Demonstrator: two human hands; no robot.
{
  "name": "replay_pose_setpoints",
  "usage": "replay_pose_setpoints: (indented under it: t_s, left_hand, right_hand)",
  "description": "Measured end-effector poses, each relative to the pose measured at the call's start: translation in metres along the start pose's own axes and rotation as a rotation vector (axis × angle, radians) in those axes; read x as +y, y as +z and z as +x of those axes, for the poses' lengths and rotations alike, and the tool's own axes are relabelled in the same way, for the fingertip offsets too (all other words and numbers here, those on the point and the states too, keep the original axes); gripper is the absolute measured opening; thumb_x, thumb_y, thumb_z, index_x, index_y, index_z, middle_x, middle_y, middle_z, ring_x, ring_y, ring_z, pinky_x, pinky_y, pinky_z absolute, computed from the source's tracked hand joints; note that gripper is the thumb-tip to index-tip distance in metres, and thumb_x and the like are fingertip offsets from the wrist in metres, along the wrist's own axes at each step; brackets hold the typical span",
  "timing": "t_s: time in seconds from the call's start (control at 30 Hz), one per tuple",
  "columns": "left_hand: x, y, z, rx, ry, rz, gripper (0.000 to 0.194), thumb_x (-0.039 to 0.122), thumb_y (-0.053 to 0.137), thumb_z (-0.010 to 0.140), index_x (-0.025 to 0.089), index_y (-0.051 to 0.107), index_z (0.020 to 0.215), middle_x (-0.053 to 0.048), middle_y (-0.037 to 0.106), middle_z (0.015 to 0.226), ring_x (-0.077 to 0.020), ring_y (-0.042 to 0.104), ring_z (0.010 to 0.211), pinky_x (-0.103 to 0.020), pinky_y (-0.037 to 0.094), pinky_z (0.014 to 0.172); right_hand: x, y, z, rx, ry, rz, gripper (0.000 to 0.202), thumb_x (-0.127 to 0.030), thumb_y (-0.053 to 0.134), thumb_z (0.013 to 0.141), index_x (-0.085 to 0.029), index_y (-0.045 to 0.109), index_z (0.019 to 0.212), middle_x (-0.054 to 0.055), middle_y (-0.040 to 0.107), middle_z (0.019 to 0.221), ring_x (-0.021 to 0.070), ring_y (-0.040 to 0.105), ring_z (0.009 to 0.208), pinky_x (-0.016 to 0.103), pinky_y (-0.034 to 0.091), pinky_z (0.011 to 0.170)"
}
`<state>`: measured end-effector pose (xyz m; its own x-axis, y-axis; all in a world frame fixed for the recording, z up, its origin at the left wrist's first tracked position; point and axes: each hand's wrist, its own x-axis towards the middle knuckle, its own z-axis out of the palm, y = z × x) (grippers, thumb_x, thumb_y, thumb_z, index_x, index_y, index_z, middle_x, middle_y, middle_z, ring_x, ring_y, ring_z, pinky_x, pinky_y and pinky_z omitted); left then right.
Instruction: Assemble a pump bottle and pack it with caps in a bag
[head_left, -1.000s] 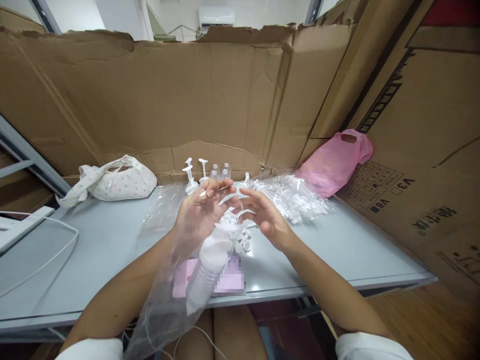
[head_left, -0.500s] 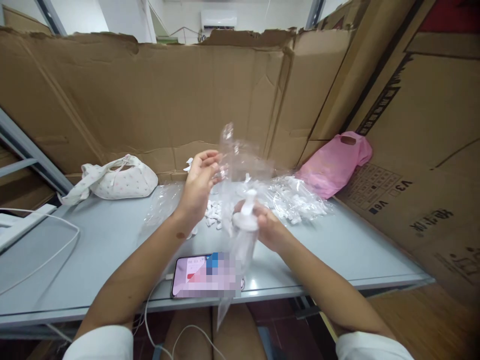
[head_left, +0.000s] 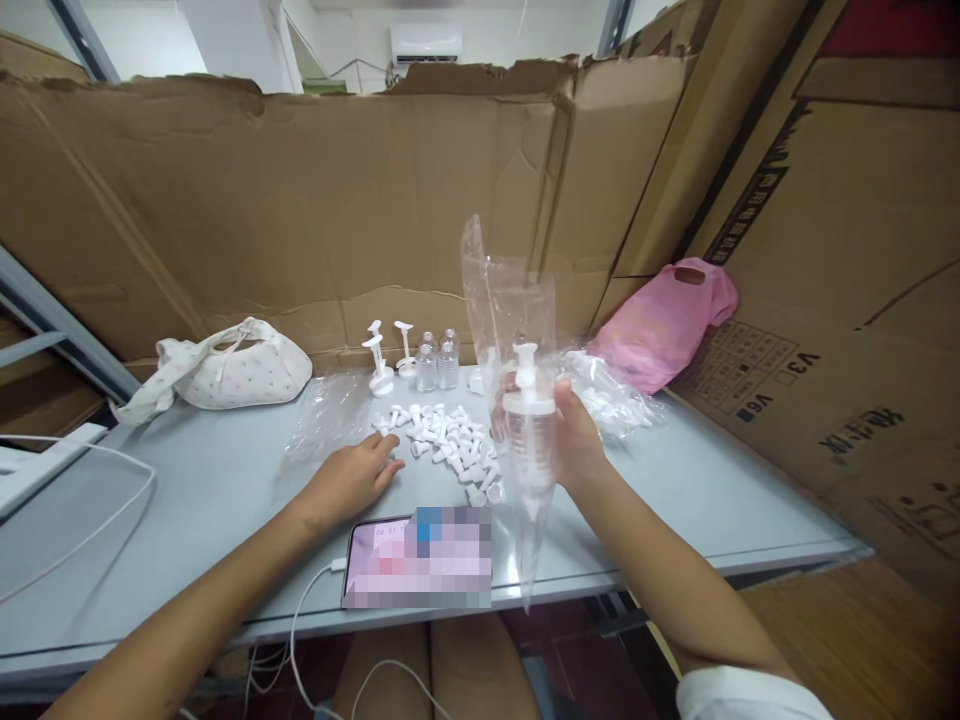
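My right hand (head_left: 581, 440) is closed around a clear pump bottle (head_left: 534, 450) with a white pump top, held upright above the table's front half. A clear plastic bag (head_left: 517, 290) surrounds the bottle, its upper part sticking up and a pointed corner hanging below. My left hand (head_left: 356, 475) is low over the table, fingers apart and holding nothing I can see. Its fingertips are beside a pile of small white plastic parts (head_left: 450, 440). Behind the pile stand white pump tops with long stems (head_left: 380, 365) and several clear bottles (head_left: 446, 362).
A phone (head_left: 379, 565) with a white cable lies at the front edge. Flat clear bags (head_left: 330, 415) lie left of the pile. A filled clear bag (head_left: 619, 405) and a pink bag (head_left: 660, 330) are at right, a white patterned pouch (head_left: 240, 370) at left. Cardboard (head_left: 300, 200) walls the back.
My left hand has left the plastic bag and come down leftward to the table by the white parts. My right hand has shifted right with the bagged pump bottle, uncovering the pile and bottles.
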<state>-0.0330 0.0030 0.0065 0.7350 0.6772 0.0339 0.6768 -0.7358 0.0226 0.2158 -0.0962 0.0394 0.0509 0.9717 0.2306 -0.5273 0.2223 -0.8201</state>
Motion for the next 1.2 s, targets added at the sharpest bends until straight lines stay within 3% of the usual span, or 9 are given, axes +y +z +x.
replay_pose_setpoints:
  t_s: [0.27, 0.37, 0.5, 0.67, 0.9, 1.2]
  left_hand:
    - [0.016, 0.011, 0.018, 0.033, -0.007, 0.079, 0.053, 0.049, 0.036, 0.092, 0.019, 0.034, 0.136, -0.016, 0.052, 0.125, -0.0285, 0.065, 0.084, -0.035, 0.047, 0.067]
    - [0.02, 0.012, 0.031, 0.042, -0.015, 0.095, 0.056, 0.054, 0.038, 0.09, 0.018, 0.038, 0.134, -0.016, 0.053, 0.123, -0.0303, 0.064, 0.087, -0.035, 0.047, 0.067]
    - [0.024, 0.014, 0.042, 0.014, -0.03, 0.097, 0.042, 0.047, 0.038, 0.092, 0.017, 0.048, 0.12, -0.015, 0.057, 0.114, -0.0291, 0.064, 0.088, -0.034, 0.047, 0.069]
    - [0.025, 0.016, 0.039, 0.01, -0.039, 0.073, 0.037, 0.041, 0.04, 0.091, 0.016, 0.049, 0.116, -0.015, 0.055, 0.114, -0.0282, 0.063, 0.088, -0.035, 0.048, 0.069]
    - [0.023, 0.019, 0.033, -0.012, 0.005, 0.092, 0.03, 0.029, 0.037, 0.09, 0.017, 0.048, 0.116, -0.013, 0.054, 0.112, -0.0254, 0.064, 0.082, -0.034, 0.048, 0.066]
    - [0.025, 0.021, 0.033, 0.007, 0.019, 0.096, 0.038, 0.026, 0.034, 0.092, 0.02, 0.043, 0.129, -0.014, 0.055, 0.112, -0.0257, 0.064, 0.084, -0.034, 0.048, 0.069]
  right_hand:
    - [0.004, -0.002, 0.002, -0.022, 0.017, -0.005, 0.055, -0.065, 0.069, 0.061, -0.02, 0.062, 0.091, -0.001, 0.062, 0.066, 0.015, 0.059, 0.058, 0.027, 0.045, 0.053]
    - [0.004, -0.003, 0.003, 0.001, 0.019, -0.012, 0.053, -0.064, 0.069, 0.062, -0.02, 0.063, 0.09, -0.001, 0.061, 0.066, 0.0149, 0.058, 0.057, 0.027, 0.045, 0.052]
    - [0.004, -0.004, 0.004, 0.032, 0.025, -0.055, 0.053, -0.064, 0.069, 0.061, -0.019, 0.063, 0.088, 0.0, 0.062, 0.068, 0.0143, 0.057, 0.056, 0.027, 0.045, 0.051]
    - [0.009, -0.009, 0.005, 0.004, 0.015, -0.116, 0.051, -0.065, 0.069, 0.062, -0.019, 0.062, 0.084, -0.002, 0.056, 0.061, 0.0126, 0.055, 0.052, 0.024, 0.044, 0.047]
    - [0.013, -0.008, 0.008, -0.02, 0.025, -0.123, 0.043, -0.056, 0.072, 0.066, -0.017, 0.065, 0.083, -0.001, 0.059, 0.066, 0.0104, 0.054, 0.053, 0.023, 0.048, 0.051]
    - [0.017, -0.013, 0.011, 0.014, 0.053, -0.134, 0.04, -0.053, 0.073, 0.067, -0.017, 0.064, 0.083, -0.001, 0.058, 0.066, 0.0107, 0.055, 0.054, 0.023, 0.048, 0.052]
